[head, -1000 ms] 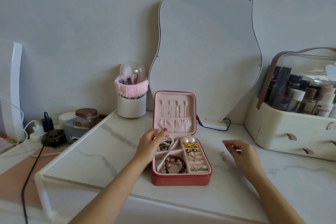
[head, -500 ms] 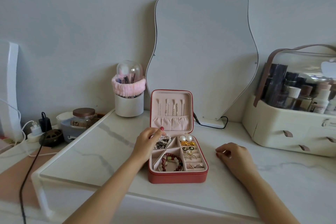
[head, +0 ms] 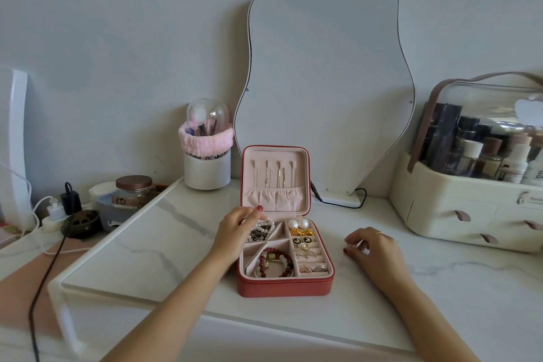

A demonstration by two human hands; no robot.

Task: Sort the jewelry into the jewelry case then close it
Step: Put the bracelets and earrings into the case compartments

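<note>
Your right hand (head: 374,253) curls over a small piece on the bench (head: 176,244), just right of the case (head: 283,286). Your left hand (head: 235,231) rests loose-fingered at its back-left compartment; move the piece leftward.

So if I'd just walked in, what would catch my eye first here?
Probably the red jewelry case open mid-table, bracelets and earrings sorted in its compartments, the left hand at its far-left corner. Behind it a wavy mirror leans on the wall; the right hand rests curled beside the case.

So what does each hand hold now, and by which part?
Left hand rests at the case's back-left corner; no clear grip. Right hand curls on the table; anything pinched is too small to tell.
</note>
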